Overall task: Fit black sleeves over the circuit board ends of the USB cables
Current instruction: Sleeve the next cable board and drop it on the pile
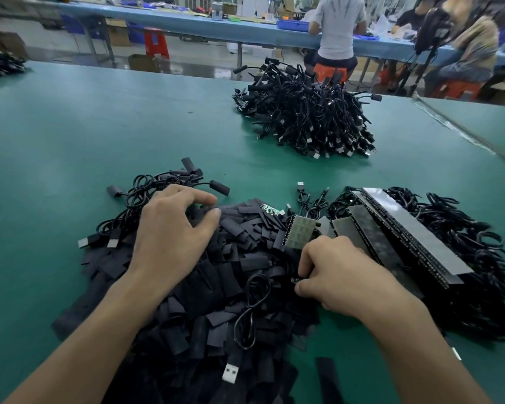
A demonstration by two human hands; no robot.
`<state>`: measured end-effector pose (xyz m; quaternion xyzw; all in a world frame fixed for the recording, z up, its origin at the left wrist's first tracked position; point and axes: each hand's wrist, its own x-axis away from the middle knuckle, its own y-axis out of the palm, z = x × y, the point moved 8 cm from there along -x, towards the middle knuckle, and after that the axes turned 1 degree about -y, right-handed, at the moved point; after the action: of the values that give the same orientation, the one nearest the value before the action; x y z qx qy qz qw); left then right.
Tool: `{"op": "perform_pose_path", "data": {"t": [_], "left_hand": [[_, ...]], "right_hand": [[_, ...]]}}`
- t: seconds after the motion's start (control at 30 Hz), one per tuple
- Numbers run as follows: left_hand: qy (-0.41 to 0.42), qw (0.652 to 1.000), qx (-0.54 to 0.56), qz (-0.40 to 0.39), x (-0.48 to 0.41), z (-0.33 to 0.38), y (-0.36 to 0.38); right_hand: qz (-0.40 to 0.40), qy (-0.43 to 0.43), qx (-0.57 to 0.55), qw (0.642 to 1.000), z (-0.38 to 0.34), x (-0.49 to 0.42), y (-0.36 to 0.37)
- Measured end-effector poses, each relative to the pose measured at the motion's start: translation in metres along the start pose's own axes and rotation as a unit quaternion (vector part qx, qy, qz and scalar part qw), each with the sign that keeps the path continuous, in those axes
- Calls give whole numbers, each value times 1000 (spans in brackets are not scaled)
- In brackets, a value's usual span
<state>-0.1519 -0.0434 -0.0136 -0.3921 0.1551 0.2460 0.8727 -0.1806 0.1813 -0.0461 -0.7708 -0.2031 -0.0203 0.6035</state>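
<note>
Workbench (70,141) with a green surface, seen from the head camera. A broad heap of flat black sleeves (204,293) lies at the near centre, between the 2 forearms. The left hand (172,237) rests on the far side of this heap, fingers spread and loosely bent, thumb apart from the index finger; it grasps nothing that can be seen. The right hand (344,275) is at the heap's right edge, thumb and index finger pinching the circuit board end (295,280) of 1 USB cable (250,308); no sleeve is visible on that end. The cable runs from the pinch in a loose figure-of-8 across the sleeves, and its silver plug (231,373) lies on the heap near the bottom edge. 1 bare green board (270,210) lies on the far edge of the heap. Just behind the left hand lie several cables with sleeves fitted (219,188). To the right of the right hand lie long panels of boards (414,237), touching a tangle of coiled cables (478,258). A large pile of cables (303,112) stands well apart at the far centre. 1 stray sleeve (327,377) lies alone on the bench near the right forearm. Other persons (338,24) sit at a blue bench (187,21) beyond.
</note>
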Motion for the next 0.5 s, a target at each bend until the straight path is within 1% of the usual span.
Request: {"op": "perform_pose_path", "data": {"t": [0.03,0.1,0.17,0.23,0.3,0.37,0.43,0.5], "left_hand": [[-3,999,34,-13,2,4,3],[-13,991,115,-65,6,11,14],[-19,972,188,-138,11,18,28],[-17,951,231,-204,17,24,40],[-15,936,248,-250,23,29,49],[-15,932,243,-270,25,29,55],[-13,929,241,-281,27,29,58],[-6,923,253,-291,28,31,60]], "right_hand": [[8,-8,6,1000,-1,0,-1],[31,-25,5,999,-4,1,-5],[81,-41,-10,996,-7,1,-15],[144,-67,-56,986,-8,4,-28],[199,-110,-129,965,-12,9,-41],[228,-163,-196,940,-21,15,-50],[222,-206,-273,913,-29,19,-55],[187,-232,-371,880,-35,19,-54]]}}
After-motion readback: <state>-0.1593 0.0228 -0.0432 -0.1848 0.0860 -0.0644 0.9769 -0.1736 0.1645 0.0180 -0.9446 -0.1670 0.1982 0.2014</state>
